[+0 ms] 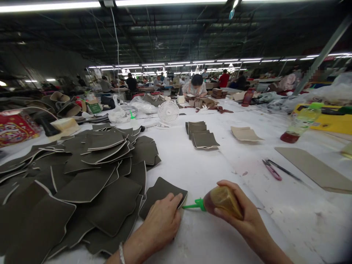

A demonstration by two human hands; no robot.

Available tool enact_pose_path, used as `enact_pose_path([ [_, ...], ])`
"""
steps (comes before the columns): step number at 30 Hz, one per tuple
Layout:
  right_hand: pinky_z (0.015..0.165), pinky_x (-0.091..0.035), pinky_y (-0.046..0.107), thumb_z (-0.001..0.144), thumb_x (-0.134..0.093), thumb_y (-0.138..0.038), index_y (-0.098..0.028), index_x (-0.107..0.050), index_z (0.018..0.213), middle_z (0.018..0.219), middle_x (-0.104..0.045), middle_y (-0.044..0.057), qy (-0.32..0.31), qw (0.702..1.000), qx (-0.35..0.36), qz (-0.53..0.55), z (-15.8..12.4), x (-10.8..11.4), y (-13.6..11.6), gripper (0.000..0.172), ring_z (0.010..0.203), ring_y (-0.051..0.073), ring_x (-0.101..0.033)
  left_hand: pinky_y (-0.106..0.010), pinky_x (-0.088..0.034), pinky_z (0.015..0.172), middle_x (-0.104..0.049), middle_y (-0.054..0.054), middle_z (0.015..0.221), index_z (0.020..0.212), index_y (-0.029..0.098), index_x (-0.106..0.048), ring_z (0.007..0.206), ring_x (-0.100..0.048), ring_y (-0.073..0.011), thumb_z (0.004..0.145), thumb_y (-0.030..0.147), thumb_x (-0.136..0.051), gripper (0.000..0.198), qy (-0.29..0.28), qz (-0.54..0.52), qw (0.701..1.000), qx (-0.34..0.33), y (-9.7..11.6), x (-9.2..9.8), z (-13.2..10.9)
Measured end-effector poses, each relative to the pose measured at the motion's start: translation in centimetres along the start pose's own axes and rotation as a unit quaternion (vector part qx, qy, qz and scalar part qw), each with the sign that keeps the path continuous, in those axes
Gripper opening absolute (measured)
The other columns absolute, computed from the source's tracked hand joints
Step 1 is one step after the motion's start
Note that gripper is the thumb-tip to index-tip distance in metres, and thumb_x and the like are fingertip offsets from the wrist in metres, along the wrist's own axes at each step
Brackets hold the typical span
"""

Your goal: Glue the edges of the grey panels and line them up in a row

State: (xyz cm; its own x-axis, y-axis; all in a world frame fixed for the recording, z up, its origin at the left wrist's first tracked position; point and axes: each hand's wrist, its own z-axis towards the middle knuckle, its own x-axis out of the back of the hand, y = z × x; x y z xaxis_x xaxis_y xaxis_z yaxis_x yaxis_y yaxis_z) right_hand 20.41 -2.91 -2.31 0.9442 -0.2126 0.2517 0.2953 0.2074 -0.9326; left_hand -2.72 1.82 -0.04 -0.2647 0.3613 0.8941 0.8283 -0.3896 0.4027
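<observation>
My right hand [244, 211] is wrapped around a squeeze bottle [224, 201] of amber-brown liquid, tilted on its side. Its green nozzle points left, with the tip at the right edge of a dark grey-green leather-like piece [156, 194]. My left hand [165, 216] lies over that piece, fingers curled at its right edge; part of the piece is hidden beneath the hand. To the left spreads a big heap of similar dark pieces [93, 183] with pale edges. Farther forward, several more dark pieces [205, 139] lie overlapped in a short row.
Beige pieces [244, 134], pink-handled snips [272, 170], a dark slim tool [284, 170] and a long beige panel [316, 168] lie on the right. Behind them stand a plastic bottle [302, 123] and a yellow case [330, 119]. A white fan [168, 112] faces me; a co-worker [195, 88] sits beyond.
</observation>
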Motion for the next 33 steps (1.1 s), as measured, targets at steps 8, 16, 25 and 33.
enact_pose_path([
  [8, 0.079, -0.048, 0.021, 0.072, -0.078, -0.038, -0.027, -0.057, 0.115, 0.112, -0.059, -0.001, -0.029, 0.997, -0.042, 0.059, -0.6, -0.3, -0.8, 0.049, 0.095, 0.02, -0.058, -0.032, -0.045, 0.09, -0.058, -0.009, 0.114, 0.141, 0.019, -0.044, 0.099, -0.06, -0.0236, 0.09, 0.02, -0.034, 0.053, -0.005, 0.001, 1.0, -0.006, 0.0, 0.0, -0.4],
  [16, 0.088, -0.046, 0.021, 0.076, -0.076, -0.04, -0.028, -0.052, 0.12, 0.12, -0.055, 0.001, -0.087, 0.995, -0.025, 0.03, -1.1, -0.1, 0.2, 0.052, 0.106, 0.021, -0.055, -0.033, -0.045, 0.09, -0.057, -0.008, 0.117, 0.142, 0.019, -0.043, 0.1, -0.06, -0.0228, 0.093, 0.021, -0.033, 0.05, -0.008, 0.008, 1.0, -0.009, -0.2, 0.0, -0.6],
  [25, 0.087, -0.044, 0.022, 0.071, -0.077, -0.04, -0.026, -0.054, 0.118, 0.116, -0.055, 0.0, -0.065, 0.993, -0.062, 0.074, -2.2, -0.7, -0.4, 0.053, 0.105, 0.021, -0.053, -0.034, -0.047, 0.089, -0.056, -0.009, 0.117, 0.143, 0.018, -0.041, 0.097, -0.061, -0.0233, 0.094, 0.021, -0.032, 0.049, 0.004, 0.03, 0.999, -0.011, -0.3, -0.6, -0.9],
  [33, 0.083, -0.044, 0.022, 0.073, -0.076, -0.04, -0.028, -0.051, 0.118, 0.111, -0.055, -0.001, -0.072, 0.991, -0.066, 0.089, -2.4, -0.5, -0.2, 0.053, 0.099, 0.02, -0.054, -0.033, -0.046, 0.089, -0.055, -0.009, 0.118, 0.143, 0.017, -0.04, 0.099, -0.061, -0.0231, 0.096, 0.022, -0.03, 0.049, -0.002, 0.026, 1.0, -0.016, -0.3, -0.7, -0.7],
])
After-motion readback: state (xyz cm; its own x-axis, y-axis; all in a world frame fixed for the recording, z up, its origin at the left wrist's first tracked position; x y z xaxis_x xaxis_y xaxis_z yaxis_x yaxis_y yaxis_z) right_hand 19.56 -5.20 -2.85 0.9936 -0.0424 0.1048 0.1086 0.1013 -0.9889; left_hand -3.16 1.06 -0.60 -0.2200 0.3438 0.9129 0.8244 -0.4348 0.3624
